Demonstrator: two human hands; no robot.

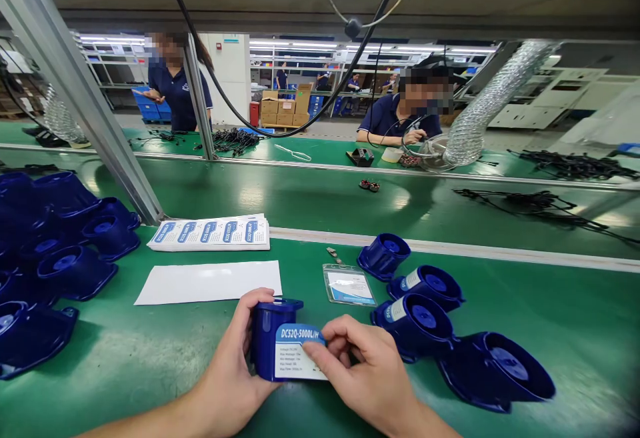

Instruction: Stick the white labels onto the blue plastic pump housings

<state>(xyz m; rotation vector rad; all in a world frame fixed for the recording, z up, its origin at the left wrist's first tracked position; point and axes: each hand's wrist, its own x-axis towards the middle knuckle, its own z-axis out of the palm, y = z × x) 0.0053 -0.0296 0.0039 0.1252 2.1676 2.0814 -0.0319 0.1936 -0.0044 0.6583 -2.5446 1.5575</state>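
Note:
My left hand (237, 365) is wrapped round a dark blue plastic pump housing (265, 335) near the front of the green bench. In my right hand (363, 365), thumb and fingers pinch the right side of a blue and white label (295, 355) reading "DC52Q-5000L/H". The label's left part lies against the housing's side, while its right end stands off it. Behind my hands lies a blank white backing sheet (210, 283), with a stack of printed label sheets (210, 233) beyond it.
Many blue housings (75, 265) crowd the left side. Several more stand at right, some labelled, such as one housing (425, 318). A badge holder (349, 285) lies between. A metal post (95, 91) rises at left; a black cable (240, 118) hangs overhead. Two co-workers are across the bench.

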